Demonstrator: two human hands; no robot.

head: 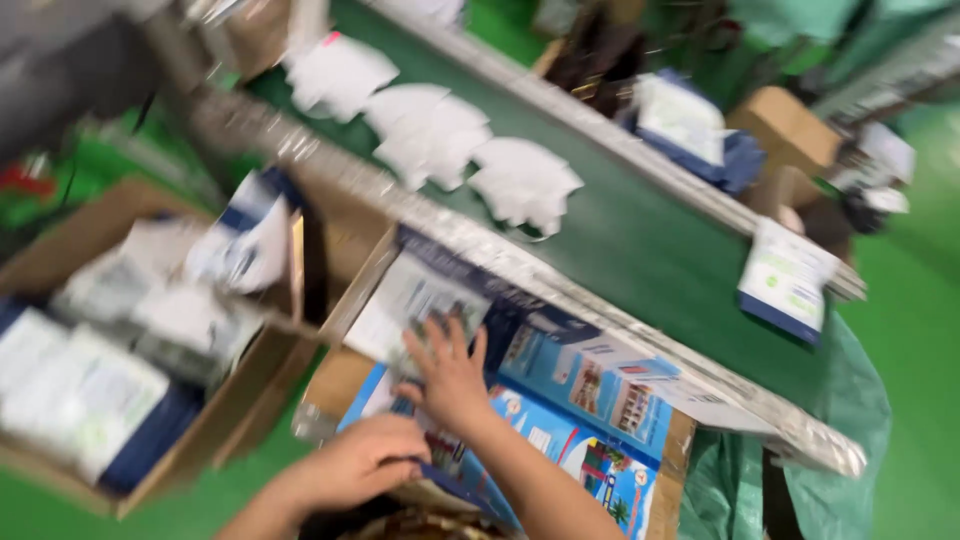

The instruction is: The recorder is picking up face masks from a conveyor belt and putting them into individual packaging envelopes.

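Setting: workshop with a bright green floor (pixel 920 440); the head view is motion-blurred throughout.

Conveyor belt (pixel 640 240): dark green, metal-edged, running diagonally from upper left to lower right. On it, white pouches (pixel 440 130), roughly four to five, lying overlapped in a row; the blur makes the count uncertain.

Open cardboard box (pixel 345 385), just below the belt's near rail: holds flat blue printed cartons (pixel 590 385), at least three showing, stacked and leaning, plus one pale sheet-like pack (pixel 405 300) at the box's upper left end.

Right hand (pixel 450 375): fingers spread wide, palm down, pressed flat on the pale pack where it meets the blue cartons; nothing is gripped. The fingertips lie on the pack and the wrist lies over the cartons.

Left hand (pixel 360 462): fingers curled narrowly over the near edge of a blue carton at the box's lower end; whether it actually grips that edge cannot be told.

Second cardboard box (pixel 130 480), at left: filled with white-and-blue packs (pixel 90 385), number unclear.

Far side of belt: one white-and-blue pack (pixel 785 280) hanging at the rail, one brown carton (pixel 785 130).
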